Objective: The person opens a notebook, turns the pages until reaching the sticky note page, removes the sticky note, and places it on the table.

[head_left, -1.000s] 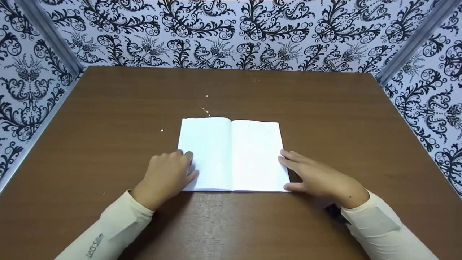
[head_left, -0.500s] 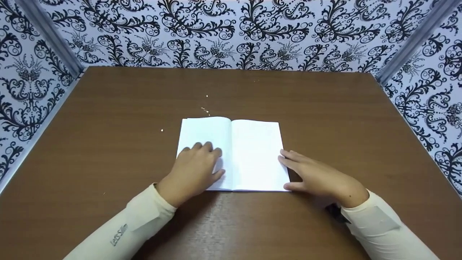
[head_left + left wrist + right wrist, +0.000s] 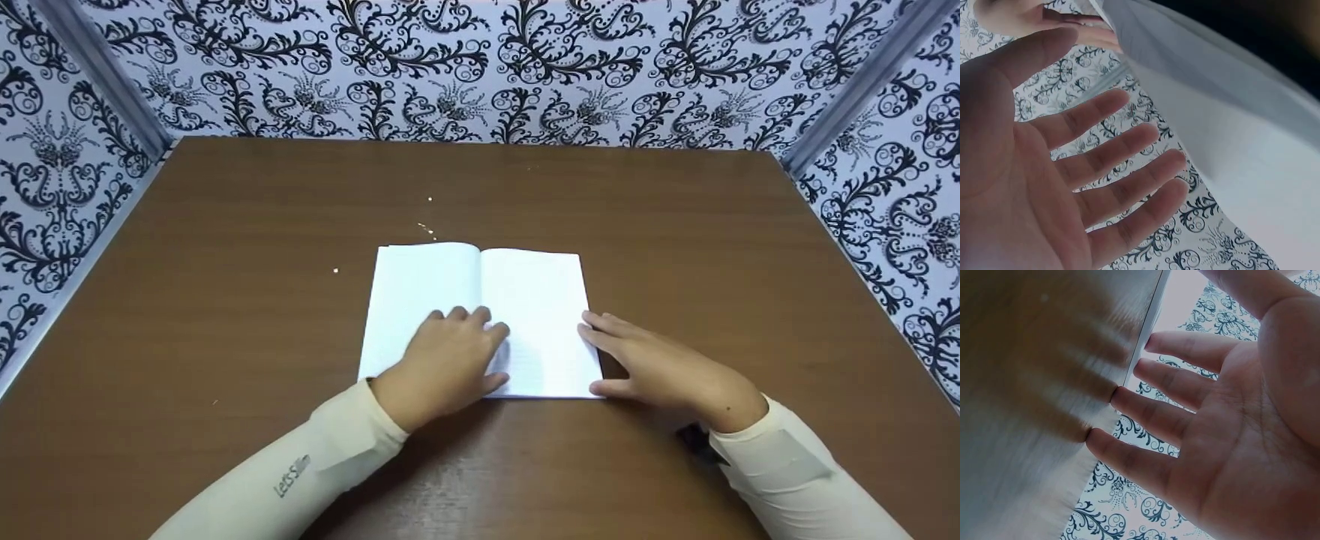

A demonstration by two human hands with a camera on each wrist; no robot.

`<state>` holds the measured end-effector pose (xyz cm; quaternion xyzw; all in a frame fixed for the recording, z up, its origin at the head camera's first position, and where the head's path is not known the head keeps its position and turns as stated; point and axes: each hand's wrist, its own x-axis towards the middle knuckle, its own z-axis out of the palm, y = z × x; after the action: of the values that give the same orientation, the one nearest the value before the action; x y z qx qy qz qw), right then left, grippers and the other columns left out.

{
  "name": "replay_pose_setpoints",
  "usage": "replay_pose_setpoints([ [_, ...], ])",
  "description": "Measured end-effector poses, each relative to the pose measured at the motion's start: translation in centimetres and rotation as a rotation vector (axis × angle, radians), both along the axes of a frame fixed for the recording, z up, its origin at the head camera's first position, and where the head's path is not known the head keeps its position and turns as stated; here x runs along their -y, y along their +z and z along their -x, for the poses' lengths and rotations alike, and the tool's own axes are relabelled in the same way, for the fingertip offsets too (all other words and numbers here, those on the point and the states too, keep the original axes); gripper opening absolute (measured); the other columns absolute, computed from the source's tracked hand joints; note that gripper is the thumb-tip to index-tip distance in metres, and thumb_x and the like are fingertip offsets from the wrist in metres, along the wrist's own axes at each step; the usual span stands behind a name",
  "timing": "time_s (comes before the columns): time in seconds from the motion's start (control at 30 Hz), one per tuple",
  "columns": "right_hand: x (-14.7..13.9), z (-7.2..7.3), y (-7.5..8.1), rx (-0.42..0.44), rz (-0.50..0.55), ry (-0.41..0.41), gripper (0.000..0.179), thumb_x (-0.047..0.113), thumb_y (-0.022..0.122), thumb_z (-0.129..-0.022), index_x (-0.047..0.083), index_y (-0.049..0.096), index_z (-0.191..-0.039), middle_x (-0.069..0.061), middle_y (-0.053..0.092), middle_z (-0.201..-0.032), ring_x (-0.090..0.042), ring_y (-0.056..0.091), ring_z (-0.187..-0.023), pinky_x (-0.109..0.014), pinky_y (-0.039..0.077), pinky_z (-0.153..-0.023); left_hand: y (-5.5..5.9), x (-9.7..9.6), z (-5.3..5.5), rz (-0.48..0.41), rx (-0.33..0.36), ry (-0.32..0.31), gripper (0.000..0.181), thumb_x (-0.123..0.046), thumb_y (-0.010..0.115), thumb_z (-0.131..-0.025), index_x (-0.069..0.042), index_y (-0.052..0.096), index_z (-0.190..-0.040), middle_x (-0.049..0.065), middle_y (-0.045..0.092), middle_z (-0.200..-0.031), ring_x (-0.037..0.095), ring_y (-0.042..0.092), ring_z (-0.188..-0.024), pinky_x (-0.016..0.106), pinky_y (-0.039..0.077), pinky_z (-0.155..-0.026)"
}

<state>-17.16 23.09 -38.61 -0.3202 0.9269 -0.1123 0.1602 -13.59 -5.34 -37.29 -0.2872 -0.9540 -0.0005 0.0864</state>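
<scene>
An open book with blank white pages (image 3: pixel 536 300) lies on the brown table. My left hand (image 3: pixel 450 364) is over the middle of the book, its fingers near the centre fold and its palm covering the lower left page. In the left wrist view the left hand's fingers (image 3: pixel 1123 185) are spread and nearly straight, beside the white page. At the book's right edge my right hand (image 3: pixel 660 364) rests with its fingertips on the page border and its thumb at the lower right corner. The right wrist view shows its fingers (image 3: pixel 1151 413) extended, two fingertips meeting the tabletop.
Small pale crumbs (image 3: pixel 426 228) are scattered on the table (image 3: pixel 675 225) beyond the book. Walls with black floral patterned covering (image 3: pixel 450 75) enclose the table at the back and sides. A small dark object (image 3: pixel 697 442) shows under the right wrist.
My left hand has slid rightward across the left page, from the book's left edge to the centre fold. My right hand has stayed at the right edge.
</scene>
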Motion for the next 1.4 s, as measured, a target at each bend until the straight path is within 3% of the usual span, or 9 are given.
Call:
replay_pose_setpoints([
  [0.37, 0.0, -0.1, 0.3, -0.002, 0.000, 0.004, 0.075, 0.039, 0.068, -0.094, 0.001, 0.039, -0.151, -0.018, 0.031, -0.162, -0.042, 0.029, -0.148, -0.058, 0.030, -0.115, -0.9, -1.0, -0.2, 0.122, 0.084, -0.009, 0.065, -0.060, 0.073, -0.082, -0.014, 0.062, -0.126, 0.012, 0.064, -0.123, 0.040, 0.065, -0.111, 0.052, 0.057, -0.075],
  [0.63, -0.1, 0.1, 0.6, 0.006, -0.019, -0.018, 0.076, 0.037, 0.069, -0.093, 0.002, 0.037, -0.152, -0.017, 0.028, -0.163, -0.040, 0.026, -0.150, -0.057, 0.029, -0.117, -0.9, -1.2, 0.0, 0.109, 0.089, -0.001, 0.069, -0.061, 0.072, -0.082, -0.015, 0.059, -0.131, 0.013, 0.058, -0.136, 0.043, 0.066, -0.111, 0.052, 0.058, -0.076],
  [0.9, 0.1, -0.1, 0.4, 0.010, -0.012, -0.007, 0.076, 0.039, 0.068, -0.094, 0.002, 0.038, -0.152, -0.016, 0.029, -0.163, -0.040, 0.027, -0.150, -0.057, 0.029, -0.117, -1.0, -0.7, -0.2, 0.106, 0.097, -0.006, 0.066, -0.061, 0.072, -0.081, -0.015, 0.060, -0.127, 0.012, 0.062, -0.130, 0.040, 0.069, -0.104, 0.050, 0.058, -0.075],
  [1.13, 0.2, -0.2, 0.0, 0.023, 0.000, 0.000, 0.076, 0.039, 0.068, -0.093, 0.002, 0.037, -0.152, -0.015, 0.029, -0.163, -0.039, 0.027, -0.150, -0.057, 0.029, -0.117, -1.3, -0.3, -0.4, 0.104, 0.148, -0.003, 0.065, -0.059, 0.069, -0.085, -0.015, 0.058, -0.132, 0.013, 0.059, -0.138, 0.042, 0.066, -0.112, 0.053, 0.057, -0.080],
  [1.4, -0.2, 0.0, 0.1, 0.002, 0.005, 0.001, 0.076, 0.039, 0.068, -0.094, 0.001, 0.037, -0.152, -0.017, 0.030, -0.162, -0.042, 0.027, -0.150, -0.057, 0.028, -0.117, -1.0, -0.3, 0.0, 0.114, 0.146, -0.020, 0.062, -0.057, 0.065, -0.088, -0.015, 0.058, -0.133, 0.012, 0.059, -0.139, 0.041, 0.065, -0.115, 0.052, 0.056, -0.082],
])
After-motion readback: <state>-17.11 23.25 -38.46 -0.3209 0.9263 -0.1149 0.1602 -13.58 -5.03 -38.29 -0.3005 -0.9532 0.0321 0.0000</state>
